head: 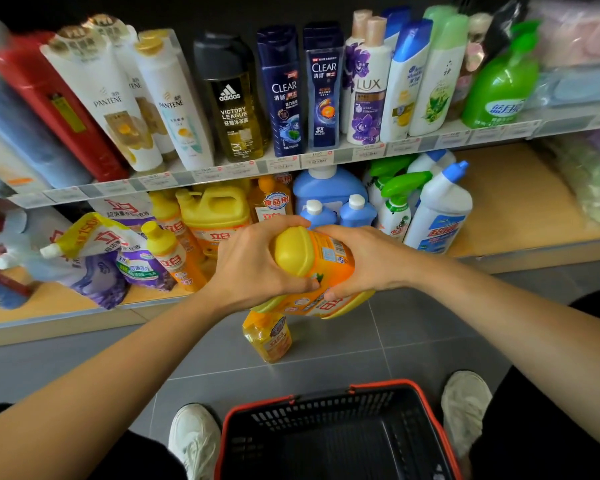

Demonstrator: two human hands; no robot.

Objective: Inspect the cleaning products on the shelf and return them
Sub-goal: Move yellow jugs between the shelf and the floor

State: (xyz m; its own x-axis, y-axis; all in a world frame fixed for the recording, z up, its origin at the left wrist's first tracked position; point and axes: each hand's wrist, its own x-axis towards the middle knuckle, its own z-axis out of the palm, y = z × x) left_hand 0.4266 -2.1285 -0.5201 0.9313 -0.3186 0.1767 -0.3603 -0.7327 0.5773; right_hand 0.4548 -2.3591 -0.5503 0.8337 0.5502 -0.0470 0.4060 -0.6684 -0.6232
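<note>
On the lower shelf (520, 216), purple-and-white refill pouches (94, 258) lean at the left. The left hand (246, 261) curls its fingers round the yellow cap of an orange dish-detergent bottle (312, 258), held tilted just in front of the shelf edge. The right hand (364, 261) wraps its fingers round the bottle's body. Below them a smaller orange bottle (267, 337) stands on the floor, and farther right a white toilet-cleaner bottle (440, 209) stands on the shelf.

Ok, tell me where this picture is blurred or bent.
Head view: the left-edge packs are smeared; the shelf edge bows with wide-angle distortion; the bottle in the left hand and right hand is sharp; light is even.
</note>
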